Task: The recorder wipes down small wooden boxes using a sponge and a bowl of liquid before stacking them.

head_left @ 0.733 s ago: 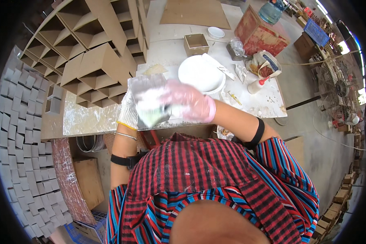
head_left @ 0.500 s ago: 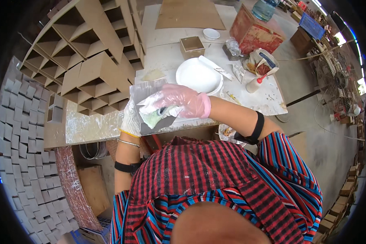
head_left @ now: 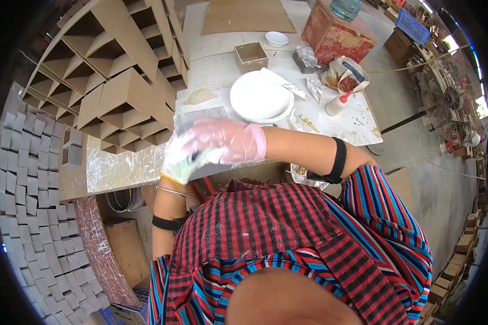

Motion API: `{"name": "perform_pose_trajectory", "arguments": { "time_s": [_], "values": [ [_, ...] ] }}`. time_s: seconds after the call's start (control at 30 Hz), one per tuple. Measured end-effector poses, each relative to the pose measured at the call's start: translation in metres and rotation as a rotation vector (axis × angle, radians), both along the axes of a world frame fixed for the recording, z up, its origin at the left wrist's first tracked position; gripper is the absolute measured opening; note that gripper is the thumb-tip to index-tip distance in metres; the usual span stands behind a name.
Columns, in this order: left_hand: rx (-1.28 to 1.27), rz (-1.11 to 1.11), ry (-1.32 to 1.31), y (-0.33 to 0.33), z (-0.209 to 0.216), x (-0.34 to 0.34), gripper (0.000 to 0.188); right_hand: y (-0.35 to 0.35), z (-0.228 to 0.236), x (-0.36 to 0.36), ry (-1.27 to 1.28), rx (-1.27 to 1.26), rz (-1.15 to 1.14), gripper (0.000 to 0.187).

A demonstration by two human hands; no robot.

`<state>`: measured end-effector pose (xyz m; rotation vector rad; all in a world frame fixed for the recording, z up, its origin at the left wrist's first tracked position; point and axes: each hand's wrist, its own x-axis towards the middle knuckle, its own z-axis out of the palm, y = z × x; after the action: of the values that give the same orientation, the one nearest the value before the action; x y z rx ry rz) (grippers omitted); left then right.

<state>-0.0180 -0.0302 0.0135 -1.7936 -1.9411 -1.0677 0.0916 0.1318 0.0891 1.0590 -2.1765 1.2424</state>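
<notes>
My left hand (head_left: 173, 162), in a white knit glove with a yellow cuff, grips the left side of a grey box-like piece (head_left: 203, 115). Its fingers are mostly covered by my right hand (head_left: 222, 140), which wears a clear glove with a pink cuff. That right hand is closed on a pale green and white cloth (head_left: 196, 160), smeared by motion, pressed over the piece's near left part. A white round tub (head_left: 257, 97) with white contents stands just beyond, a flat white scraper (head_left: 283, 82) lying across its rim.
Stacked brown compartment boxes (head_left: 119, 100) rise close on the left, above many grey boxes (head_left: 32, 216). On the white table (head_left: 206, 59) stand a small open box (head_left: 250, 57), a white bowl (head_left: 277, 39), a red-capped bottle (head_left: 337, 104) and a bag (head_left: 348, 76). A fan (head_left: 444, 92) stands right.
My right hand has moved left and slightly down with the cloth, over to my left hand. The grey piece's top now shows beyond the right glove. The whole view has shifted slightly.
</notes>
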Motion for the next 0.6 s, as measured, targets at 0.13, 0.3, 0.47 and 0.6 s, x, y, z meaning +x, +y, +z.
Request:
{"name": "perform_pose_trajectory", "arguments": {
  "time_s": [0.13,0.3,0.47,0.6],
  "values": [
    [0.023,-0.016,-0.626,0.000,0.000,0.000,0.038,0.011,-0.012,-0.027,-0.025,0.071,-0.024,0.040],
    [0.098,0.035,-1.879,0.001,0.007,0.016,0.037,0.052,0.013,-0.049,-0.466,-0.320,-0.384,0.042],
    [0.203,-0.163,-1.430,0.001,-0.049,-0.005,0.037,0.067,-0.009,-0.034,-0.710,-0.373,-0.803,0.066],
    [0.501,-0.333,-2.075,0.015,-0.008,0.016,0.038,0.056,-0.019,-0.031,-0.639,-0.574,-0.659,0.062]
  ]
}}
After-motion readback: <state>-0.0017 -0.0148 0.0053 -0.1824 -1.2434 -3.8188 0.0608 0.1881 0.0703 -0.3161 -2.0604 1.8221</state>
